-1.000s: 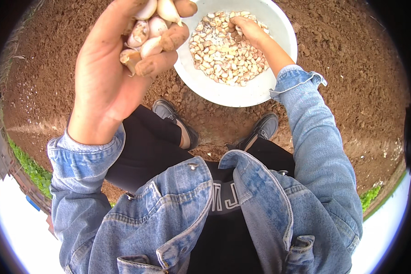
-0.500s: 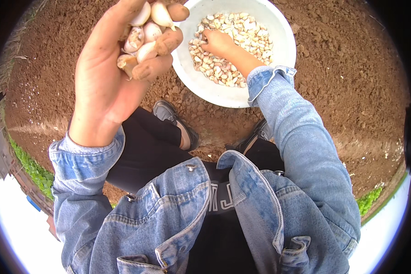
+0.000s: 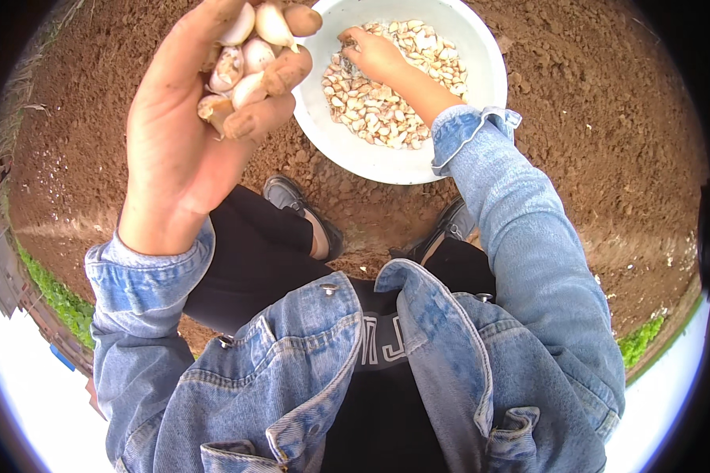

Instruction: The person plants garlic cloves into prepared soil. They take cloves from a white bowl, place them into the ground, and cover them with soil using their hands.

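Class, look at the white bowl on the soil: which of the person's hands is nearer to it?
Right. The right hand is inside the white bowl, touching the garlic cloves. The left hand is raised beside its rim, holding its own cloves.
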Demonstrator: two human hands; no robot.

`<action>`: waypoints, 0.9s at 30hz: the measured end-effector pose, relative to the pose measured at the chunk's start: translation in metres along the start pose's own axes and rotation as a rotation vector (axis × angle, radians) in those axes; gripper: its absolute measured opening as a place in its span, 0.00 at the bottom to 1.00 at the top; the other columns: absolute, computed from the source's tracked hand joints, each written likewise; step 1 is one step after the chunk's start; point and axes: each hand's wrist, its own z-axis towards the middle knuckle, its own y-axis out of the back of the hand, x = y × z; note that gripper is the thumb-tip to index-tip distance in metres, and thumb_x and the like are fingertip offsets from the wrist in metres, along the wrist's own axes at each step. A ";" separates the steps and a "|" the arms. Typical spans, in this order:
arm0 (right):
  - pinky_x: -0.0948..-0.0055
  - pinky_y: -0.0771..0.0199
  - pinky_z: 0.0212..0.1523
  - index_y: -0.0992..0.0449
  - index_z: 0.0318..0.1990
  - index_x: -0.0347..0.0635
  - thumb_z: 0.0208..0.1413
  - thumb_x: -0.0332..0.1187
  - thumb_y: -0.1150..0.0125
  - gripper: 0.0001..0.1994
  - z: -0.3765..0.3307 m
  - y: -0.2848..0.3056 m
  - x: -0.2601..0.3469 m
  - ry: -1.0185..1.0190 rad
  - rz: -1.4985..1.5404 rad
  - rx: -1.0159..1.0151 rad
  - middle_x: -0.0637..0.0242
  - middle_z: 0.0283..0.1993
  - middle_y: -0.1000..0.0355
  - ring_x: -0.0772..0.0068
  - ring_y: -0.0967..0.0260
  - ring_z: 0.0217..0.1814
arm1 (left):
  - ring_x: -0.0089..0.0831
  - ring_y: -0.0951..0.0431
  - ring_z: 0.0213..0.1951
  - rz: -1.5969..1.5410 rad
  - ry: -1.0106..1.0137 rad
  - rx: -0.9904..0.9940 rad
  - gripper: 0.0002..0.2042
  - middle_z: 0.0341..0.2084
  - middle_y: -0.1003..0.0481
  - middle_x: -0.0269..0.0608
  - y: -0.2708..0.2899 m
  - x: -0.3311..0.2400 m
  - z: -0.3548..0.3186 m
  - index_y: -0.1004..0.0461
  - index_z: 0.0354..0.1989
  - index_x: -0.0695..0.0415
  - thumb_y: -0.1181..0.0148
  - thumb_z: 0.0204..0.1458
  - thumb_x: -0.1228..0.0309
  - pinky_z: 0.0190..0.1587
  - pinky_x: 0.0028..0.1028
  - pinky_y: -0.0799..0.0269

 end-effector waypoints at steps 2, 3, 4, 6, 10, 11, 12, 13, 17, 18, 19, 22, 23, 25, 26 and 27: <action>0.60 0.27 0.49 0.27 0.49 0.46 0.56 0.35 0.45 0.14 -0.002 -0.011 0.003 0.079 -0.270 -0.007 0.53 0.40 0.24 0.53 0.27 0.51 | 0.20 0.38 0.31 -0.018 0.002 -0.023 0.15 0.41 0.36 0.44 -0.002 0.000 0.001 0.37 0.52 0.63 0.61 0.67 0.64 0.19 0.11 0.36; 0.58 0.25 0.49 0.28 0.50 0.44 0.55 0.32 0.47 0.15 0.000 -0.011 0.003 0.041 -0.352 0.029 0.53 0.42 0.24 0.52 0.26 0.48 | 0.20 0.38 0.31 -0.017 0.000 -0.043 0.15 0.41 0.36 0.44 -0.002 0.001 0.000 0.36 0.52 0.63 0.60 0.67 0.65 0.19 0.11 0.36; 0.58 0.25 0.47 0.28 0.49 0.43 0.54 0.31 0.47 0.14 0.000 -0.013 0.003 0.027 -0.364 0.017 0.53 0.42 0.24 0.52 0.25 0.47 | 0.20 0.38 0.31 -0.017 -0.003 -0.061 0.15 0.41 0.36 0.44 -0.003 0.001 -0.001 0.36 0.52 0.64 0.60 0.67 0.65 0.19 0.11 0.36; 0.57 0.24 0.45 0.28 0.48 0.41 0.54 0.28 0.48 0.14 -0.002 -0.013 0.005 0.000 -0.389 -0.004 0.53 0.41 0.23 0.50 0.25 0.45 | 0.20 0.39 0.31 -0.007 -0.016 -0.075 0.15 0.41 0.36 0.44 -0.002 -0.001 -0.004 0.35 0.52 0.64 0.60 0.67 0.65 0.18 0.12 0.37; 0.65 0.24 0.36 0.26 0.43 0.39 0.59 0.34 0.48 0.10 -0.008 0.018 0.019 -0.297 0.205 0.256 0.58 0.40 0.23 0.65 0.25 0.35 | 0.20 0.39 0.30 -0.025 -0.013 -0.070 0.15 0.41 0.36 0.45 0.000 -0.003 -0.004 0.35 0.51 0.64 0.60 0.67 0.65 0.18 0.12 0.38; 0.67 0.25 0.35 0.26 0.42 0.39 0.60 0.35 0.48 0.10 -0.008 0.016 0.012 -0.345 0.467 0.252 0.59 0.39 0.23 0.67 0.27 0.34 | 0.19 0.39 0.30 0.009 -0.019 -0.077 0.15 0.41 0.36 0.44 0.000 -0.003 -0.004 0.35 0.51 0.64 0.60 0.67 0.65 0.18 0.12 0.37; 0.70 0.26 0.33 0.25 0.41 0.40 0.61 0.37 0.48 0.11 -0.008 0.018 0.005 -0.389 0.726 0.239 0.61 0.38 0.24 0.70 0.28 0.32 | 0.19 0.39 0.30 0.007 -0.018 -0.069 0.15 0.41 0.36 0.44 -0.001 -0.003 -0.003 0.35 0.51 0.64 0.60 0.68 0.65 0.18 0.11 0.37; 0.72 0.27 0.32 0.25 0.40 0.41 0.62 0.39 0.49 0.11 -0.008 0.021 -0.003 -0.428 0.985 0.223 0.63 0.38 0.24 0.72 0.30 0.31 | 0.19 0.39 0.30 0.004 -0.018 -0.060 0.15 0.41 0.36 0.44 -0.002 -0.003 -0.002 0.35 0.51 0.64 0.60 0.68 0.65 0.18 0.11 0.36; 0.76 0.32 0.30 0.26 0.39 0.45 0.65 0.40 0.50 0.10 -0.016 0.059 -0.008 -0.427 1.261 0.156 0.69 0.38 0.25 0.76 0.34 0.32 | 0.18 0.39 0.31 0.009 -0.011 -0.043 0.15 0.41 0.37 0.44 -0.002 -0.002 0.000 0.35 0.52 0.64 0.61 0.68 0.64 0.18 0.10 0.36; 0.75 0.31 0.30 0.26 0.39 0.45 0.64 0.40 0.48 0.10 -0.016 0.072 -0.015 -0.397 1.096 0.143 0.68 0.37 0.25 0.75 0.32 0.32 | 0.18 0.39 0.31 0.013 -0.013 -0.037 0.15 0.41 0.37 0.44 -0.003 -0.002 0.001 0.35 0.52 0.64 0.61 0.68 0.64 0.18 0.10 0.36; 0.75 0.30 0.31 0.26 0.39 0.44 0.64 0.40 0.47 0.10 -0.013 0.084 -0.024 -0.366 0.933 0.133 0.68 0.36 0.25 0.74 0.31 0.32 | 0.18 0.39 0.31 0.017 -0.016 -0.034 0.15 0.41 0.37 0.44 -0.004 -0.002 0.002 0.35 0.52 0.64 0.61 0.68 0.64 0.18 0.10 0.36; 0.69 0.25 0.34 0.26 0.40 0.42 0.61 0.35 0.46 0.08 -0.019 0.126 -0.040 -0.224 0.007 0.088 0.62 0.34 0.23 0.67 0.25 0.35 | 0.19 0.39 0.31 0.030 -0.019 -0.032 0.15 0.41 0.37 0.44 -0.003 -0.004 0.000 0.35 0.52 0.64 0.61 0.68 0.64 0.18 0.10 0.36; 0.66 0.24 0.36 0.26 0.40 0.41 0.60 0.33 0.46 0.07 -0.021 0.134 -0.040 -0.160 -0.374 0.066 0.60 0.34 0.23 0.64 0.24 0.36 | 0.19 0.39 0.31 0.033 -0.019 -0.031 0.16 0.41 0.37 0.43 -0.002 -0.004 -0.001 0.35 0.52 0.64 0.61 0.68 0.64 0.18 0.10 0.36; 0.61 0.24 0.41 0.26 0.43 0.40 0.58 0.30 0.49 0.09 -0.031 0.125 -0.046 -0.171 -0.663 0.095 0.52 0.38 0.23 0.58 0.24 0.43 | 0.19 0.38 0.31 0.032 -0.022 -0.022 0.16 0.41 0.37 0.44 0.001 -0.004 -0.002 0.35 0.52 0.64 0.61 0.68 0.64 0.18 0.10 0.36; 0.58 0.24 0.44 0.25 0.44 0.40 0.58 0.29 0.50 0.10 -0.036 0.119 -0.049 -0.177 -0.808 0.108 0.48 0.40 0.23 0.55 0.24 0.47 | 0.19 0.38 0.31 0.031 -0.023 -0.018 0.16 0.41 0.37 0.44 0.002 -0.004 -0.002 0.35 0.52 0.64 0.61 0.68 0.64 0.18 0.10 0.36; 0.57 0.24 0.46 0.27 0.48 0.38 0.58 0.26 0.54 0.13 -0.039 0.111 -0.046 -0.241 -0.811 0.172 0.49 0.42 0.23 0.54 0.24 0.48 | 0.19 0.38 0.31 0.032 -0.025 -0.014 0.16 0.41 0.37 0.44 0.002 -0.004 -0.001 0.35 0.52 0.64 0.62 0.68 0.64 0.18 0.10 0.36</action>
